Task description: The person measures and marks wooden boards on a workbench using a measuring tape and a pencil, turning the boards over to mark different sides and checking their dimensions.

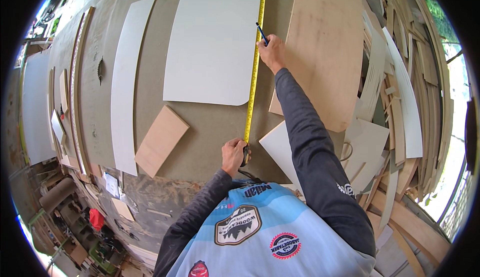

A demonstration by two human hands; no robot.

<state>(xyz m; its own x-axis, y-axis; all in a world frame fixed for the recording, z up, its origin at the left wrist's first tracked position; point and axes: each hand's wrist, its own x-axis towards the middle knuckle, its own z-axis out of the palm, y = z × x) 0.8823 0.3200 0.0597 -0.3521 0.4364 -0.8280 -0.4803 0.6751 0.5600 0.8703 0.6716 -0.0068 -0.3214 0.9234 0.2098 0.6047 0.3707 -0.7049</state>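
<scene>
A yellow tape measure [252, 94] is stretched out along the right edge of a large white board [212, 42] with one rounded near corner. My left hand [234, 156] is closed around the dark case of the tape, just below that corner. Farther up the same edge, my right hand [273, 52] pinches a dark blue pencil [262, 33], its tip pointing up and left over the board. The fingers of this hand touch or nearly touch the tape blade; which of the two I cannot tell. The tape's far end lies outside the view.
A broad plywood panel [325, 47] lies right of the tape. Left of the white board are a narrow white strip [131, 82], a small plywood piece [161, 141] and a toothed dark blade [100, 71]. Stacked wood offcuts [425, 77] fill the far right. A red object [96, 219] sits lower left.
</scene>
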